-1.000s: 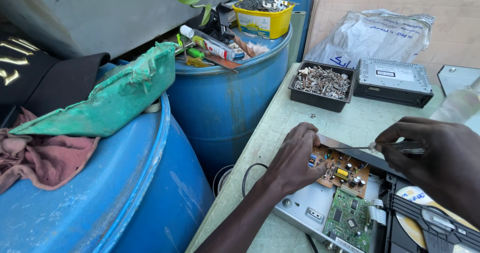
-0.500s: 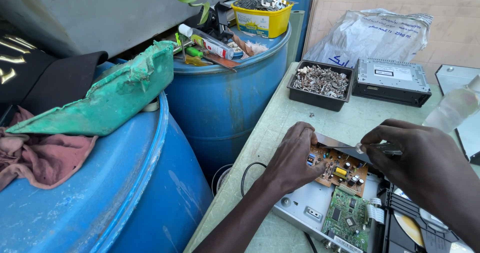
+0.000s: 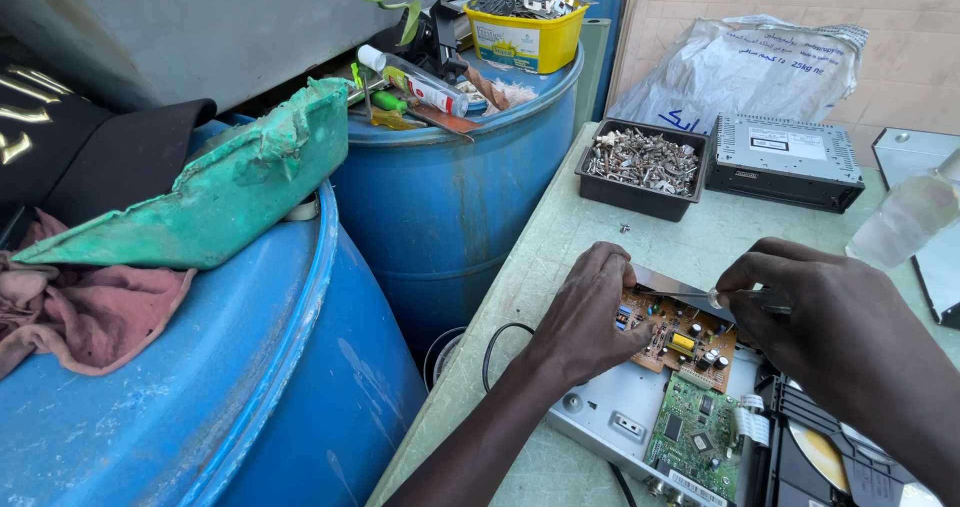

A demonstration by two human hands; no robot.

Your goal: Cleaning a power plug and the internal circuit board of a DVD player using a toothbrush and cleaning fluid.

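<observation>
An opened disc player chassis (image 3: 610, 422) lies on the pale green table (image 3: 560, 247). Inside it sit a brown circuit board (image 3: 680, 337) and a green circuit board (image 3: 695, 437). My left hand (image 3: 585, 312) rests on the brown board's left edge, fingers curled over it. My right hand (image 3: 815, 302) grips a thin screwdriver (image 3: 745, 297) whose tip points left over the brown board. A disc tray with a yellowish disc (image 3: 820, 452) shows under my right forearm.
A black tray of screws (image 3: 640, 167) and a grey electronics box (image 3: 785, 157) stand at the table's back, with a plastic bag (image 3: 740, 67) behind. A clear bottle (image 3: 905, 217) is at right. Blue drums (image 3: 440, 187) with clutter and a yellow tub (image 3: 525, 32) crowd the left.
My right hand has moved left and down toward the brown board with the screwdriver. My left hand stays on the board's edge. The camera view has shifted slightly.
</observation>
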